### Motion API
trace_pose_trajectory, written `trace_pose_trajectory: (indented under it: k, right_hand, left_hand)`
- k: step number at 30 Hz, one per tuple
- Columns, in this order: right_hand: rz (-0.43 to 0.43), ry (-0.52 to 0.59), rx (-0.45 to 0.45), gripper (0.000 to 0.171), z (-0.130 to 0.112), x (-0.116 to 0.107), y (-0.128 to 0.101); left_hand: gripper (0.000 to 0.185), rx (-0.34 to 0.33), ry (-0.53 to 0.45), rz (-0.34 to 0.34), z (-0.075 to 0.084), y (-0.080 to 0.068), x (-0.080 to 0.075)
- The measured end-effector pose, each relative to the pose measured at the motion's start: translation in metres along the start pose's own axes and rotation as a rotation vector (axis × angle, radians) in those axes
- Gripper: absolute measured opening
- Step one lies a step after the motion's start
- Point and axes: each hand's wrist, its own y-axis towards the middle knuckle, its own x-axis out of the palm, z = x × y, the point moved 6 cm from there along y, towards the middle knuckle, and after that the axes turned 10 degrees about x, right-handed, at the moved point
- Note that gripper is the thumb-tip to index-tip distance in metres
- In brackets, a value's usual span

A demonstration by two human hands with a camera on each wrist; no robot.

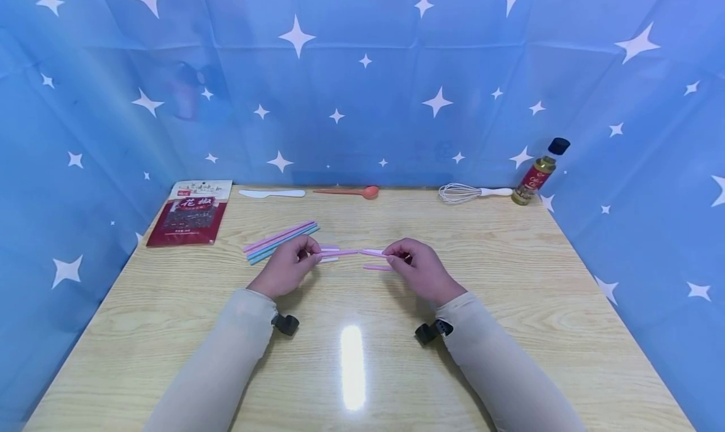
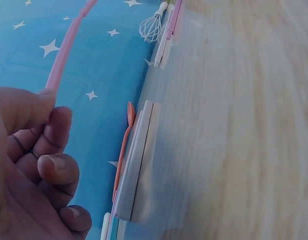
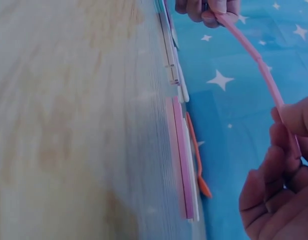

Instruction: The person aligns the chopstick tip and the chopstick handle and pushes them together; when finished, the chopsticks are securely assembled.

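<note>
A pink stick point(image 1: 345, 252) is held just above the table point(image 1: 510, 274), pinched at one end by the left hand point(image 1: 286, 267) and at the other by the right hand point(image 1: 421, 269); a bundle of coloured sticks point(image 1: 280, 241) lies beside the left hand.

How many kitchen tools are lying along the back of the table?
3: a white plastic spatula at back left, an orange plastic spoon beside it, and a white-handled wire whisk at back right near the black-capped bottle. None looks hidden.

bare table point(image 1: 351, 369) near the sleeves; coloured sticks point(image 1: 280, 240) crowd the left (back edge lined).
</note>
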Motion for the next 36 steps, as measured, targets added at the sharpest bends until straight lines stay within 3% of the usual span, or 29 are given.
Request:
trace_pose_trajectory:
  k: [13, 23, 31, 36]
  right_hand:
    - [0.001, -0.064, -0.069, 0.011, -0.005, -0.001, -0.002]
    - [0.006, -0.037, -0.110, 0.011, -0.010, 0.005, -0.004]
    - [0.034, -0.003, -0.077, 0.011, -0.010, 0.005, -0.004]
    - [0.044, 0.010, -0.048, 0.011, -0.008, 0.006, -0.002]
  left_hand:
    - [0.004, 0.019, -0.011, -0.005, 0.002, 0.001, 0.003]
    - [0.004, 0.014, -0.005, -0.015, 0.004, 0.000, 0.002]
    - [0.005, 0.035, -0.009, -0.023, 0.007, 0.000, 0.001]
    - [0.005, -0.005, 0.026, -0.070, 0.006, 0.000, 0.000]
